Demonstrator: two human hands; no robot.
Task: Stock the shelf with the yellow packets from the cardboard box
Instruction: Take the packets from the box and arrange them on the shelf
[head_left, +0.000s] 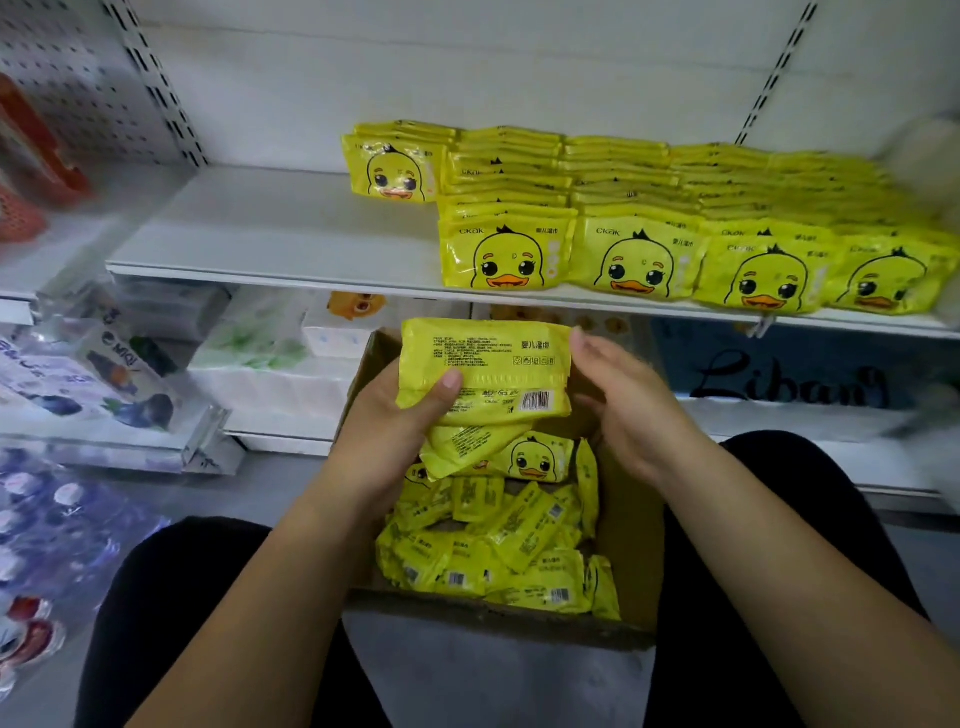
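My left hand (395, 415) grips a small stack of yellow packets (485, 366) above the cardboard box (631, 561), the top one showing its printed back. My right hand (621, 402) is open beside the stack's right edge, fingertips touching or nearly touching it. Inside the box lie several more yellow packets (498, 545), loosely piled. On the white shelf (270, 234) stand rows of yellow duck-face packets (644, 218) filling the right part, with one shorter row (395, 163) at the back.
The shelf's left half is bare. Below it are white tissue packs (270, 364) and a blue printed pack (789, 374). Clear-wrapped goods (78, 395) sit at the left. My knees in dark trousers flank the box.
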